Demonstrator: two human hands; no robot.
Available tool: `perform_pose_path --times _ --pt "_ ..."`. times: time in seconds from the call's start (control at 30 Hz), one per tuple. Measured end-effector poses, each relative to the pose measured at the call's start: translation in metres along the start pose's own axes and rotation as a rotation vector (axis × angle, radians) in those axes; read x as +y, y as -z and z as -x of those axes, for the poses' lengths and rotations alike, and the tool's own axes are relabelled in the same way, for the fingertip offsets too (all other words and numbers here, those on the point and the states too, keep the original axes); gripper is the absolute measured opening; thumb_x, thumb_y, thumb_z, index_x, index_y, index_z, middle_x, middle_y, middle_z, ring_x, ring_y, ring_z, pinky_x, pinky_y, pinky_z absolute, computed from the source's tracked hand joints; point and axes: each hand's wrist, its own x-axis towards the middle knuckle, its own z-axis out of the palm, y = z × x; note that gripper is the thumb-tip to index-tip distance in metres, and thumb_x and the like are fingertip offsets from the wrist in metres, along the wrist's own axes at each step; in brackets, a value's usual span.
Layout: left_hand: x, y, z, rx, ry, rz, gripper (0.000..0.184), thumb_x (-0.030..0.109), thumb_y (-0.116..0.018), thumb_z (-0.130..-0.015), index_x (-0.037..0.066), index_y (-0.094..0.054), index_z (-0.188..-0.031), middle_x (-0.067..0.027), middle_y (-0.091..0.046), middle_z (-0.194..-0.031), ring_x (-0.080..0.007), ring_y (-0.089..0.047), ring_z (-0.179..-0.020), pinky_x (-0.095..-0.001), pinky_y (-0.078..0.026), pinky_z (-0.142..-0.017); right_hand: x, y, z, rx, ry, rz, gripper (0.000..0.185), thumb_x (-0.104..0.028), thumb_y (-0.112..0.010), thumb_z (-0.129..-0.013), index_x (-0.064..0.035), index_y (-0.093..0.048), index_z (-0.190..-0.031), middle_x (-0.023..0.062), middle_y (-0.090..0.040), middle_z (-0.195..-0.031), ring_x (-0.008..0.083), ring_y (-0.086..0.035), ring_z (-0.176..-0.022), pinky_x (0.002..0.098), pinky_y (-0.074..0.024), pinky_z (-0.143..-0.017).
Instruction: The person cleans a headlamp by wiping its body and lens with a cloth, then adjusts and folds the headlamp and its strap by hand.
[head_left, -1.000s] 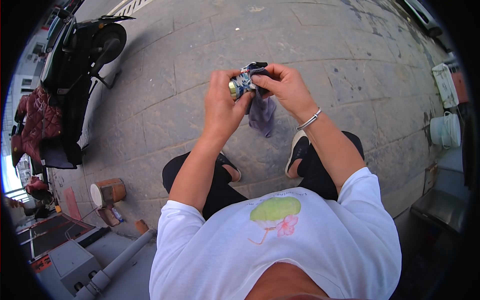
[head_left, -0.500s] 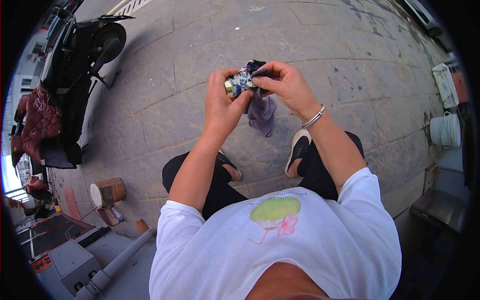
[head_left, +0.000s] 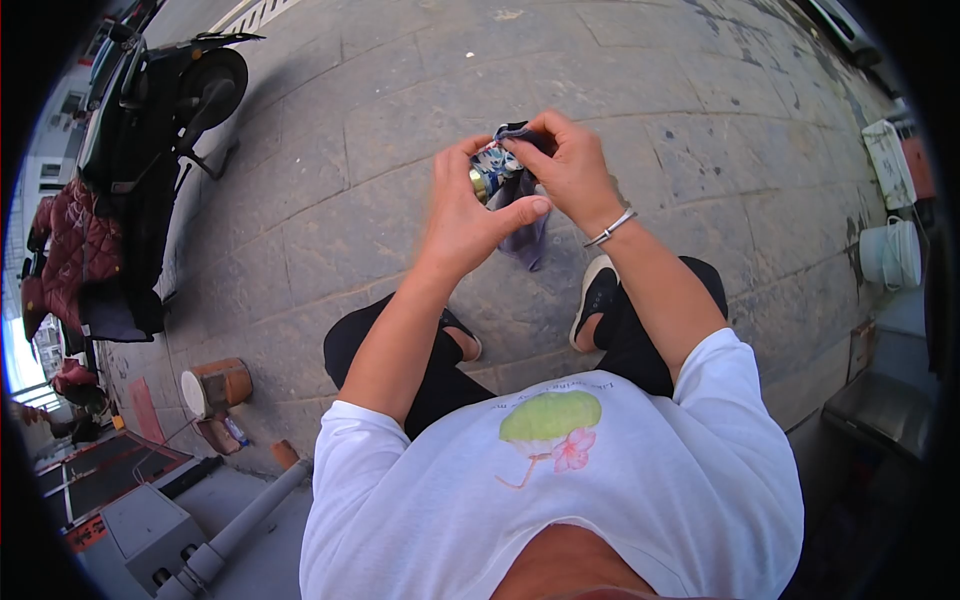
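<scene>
A small blue-and-white patterned cylinder (head_left: pixel 497 161) with a brass-coloured end is held between my hands, above the paving. My left hand (head_left: pixel 460 215) curls its fingers around the far side of the brass end, its thumb stretched out to the right across the near side. With fingertips pinched, my right hand (head_left: pixel 575 165) grips a grey-purple cloth (head_left: pixel 522 240) against the cylinder's right end. Part of the cloth hangs below, and a dark edge sticks up beyond the fingers. What exactly the cylinder is, I cannot make out.
At the left stands a scooter (head_left: pixel 140 130) with a quilted maroon cover (head_left: pixel 82 240). A brown-and-white bucket (head_left: pixel 215 387) lies near a grey pipe (head_left: pixel 245 518). On the right are a white bucket (head_left: pixel 890 257) and a metal box (head_left: pixel 885 400). My shoes rest on stone paving (head_left: pixel 400 110).
My left thumb has come away from the cylinder and stretched right, over the cloth. The cylinder has shifted slightly right, and my right hand has moved slightly up its end.
</scene>
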Motion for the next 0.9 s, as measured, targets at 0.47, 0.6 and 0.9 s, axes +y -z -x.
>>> perform_pose_path --times 0.47,0.6,0.9 --pt "-0.014 -0.009 -0.004 0.04 0.219 0.469 0.058 0.025 -0.081 -0.07 0.004 -0.048 -0.113 -0.0056 -0.055 -0.098 -0.012 -0.056 -0.087 -0.0224 -0.049 -0.07 -0.002 -0.001 0.0 -0.062 -0.003 0.024 0.015 -0.014 -0.068 -0.077 -0.0031 -0.059 -0.082 0.0133 -0.063 -0.073 0.0283 -0.063 -0.065 0.034 -0.0484 -0.059" --pt "0.0 -0.002 -0.005 0.053 0.256 0.58 0.043 0.02 -0.076 -0.077 0.004 -0.051 -0.108 -0.0013 -0.057 -0.087 -0.0067 -0.056 -0.079 -0.0195 -0.046 -0.064 -0.002 0.0 -0.001 -0.087 -0.062 -0.143 0.016 -0.016 -0.068 -0.078 -0.0035 -0.06 -0.084 0.0134 -0.064 -0.074 0.0286 -0.063 -0.067 0.0337 -0.0488 -0.059" --pt "-0.012 0.006 -0.014 0.33 0.09 0.283 0.042 0.027 -0.077 -0.075 0.004 -0.05 -0.098 -0.0076 -0.052 -0.098 -0.0145 -0.051 -0.088 -0.0278 -0.044 -0.069 -0.013 0.015 0.002 -0.301 0.152 0.856 0.011 -0.013 -0.06 -0.078 -0.0085 -0.059 -0.088 0.0091 -0.064 -0.078 0.0302 -0.064 -0.075 0.0408 -0.0497 -0.061"
